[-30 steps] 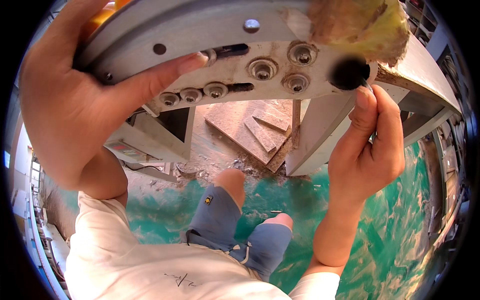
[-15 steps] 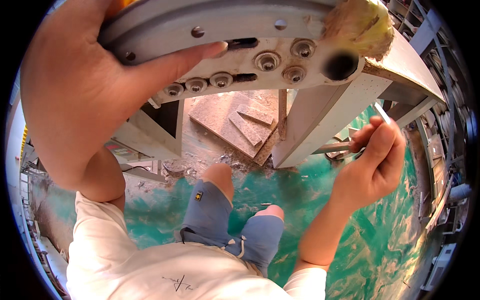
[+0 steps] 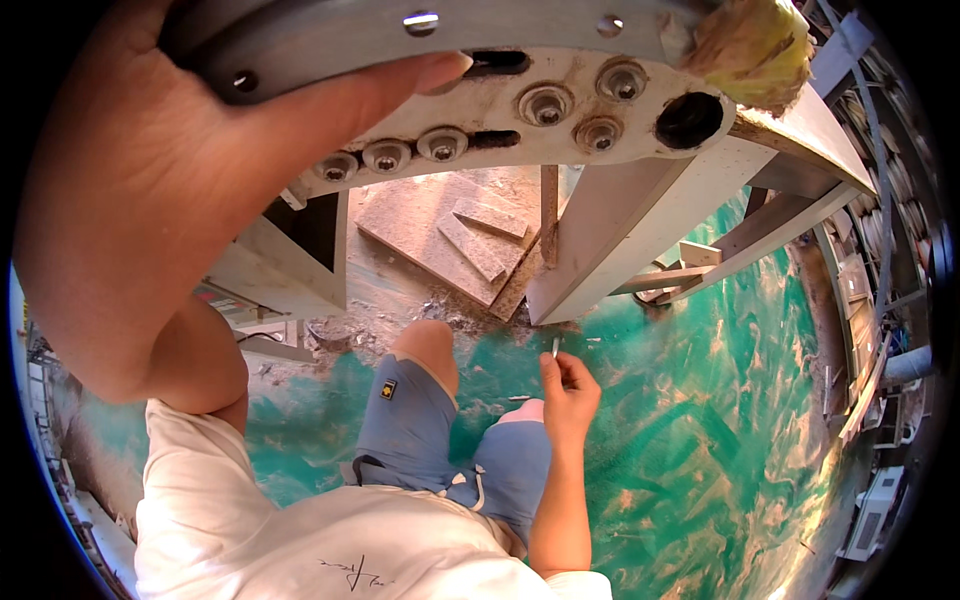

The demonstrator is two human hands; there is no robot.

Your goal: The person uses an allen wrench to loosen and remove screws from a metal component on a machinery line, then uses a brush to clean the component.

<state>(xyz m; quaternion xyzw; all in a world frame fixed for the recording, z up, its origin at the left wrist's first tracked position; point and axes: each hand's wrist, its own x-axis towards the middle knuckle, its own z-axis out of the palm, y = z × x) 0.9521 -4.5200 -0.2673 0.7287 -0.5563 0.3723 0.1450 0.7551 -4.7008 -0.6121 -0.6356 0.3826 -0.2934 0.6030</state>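
Right hand has lowered a thin piece; script marks the shirt.

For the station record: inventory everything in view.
Curved metal plate: 1, off-white, top
Round metal bolts: 6 visible, grey, in plate
Holed metal band: 1, grey, above plate
Ragged lump: 1, yellow-brown, upper right
Boxy supports: several, pale, below plate
Speckled board: at least 1, tan, floor centre
Narrow strips: 2, tan, on board
Dusty floor: 1, green, below
Cluttered shelving: uncounted, mixed, right edge
Slim piece: 1, light grey, centre
Shirt: 1, white, bottom
Shorts: 1, blue, bottom centre
Left hand: 1, bare, thumb over plate
Right hand: 1, bare, centre, pinching piece
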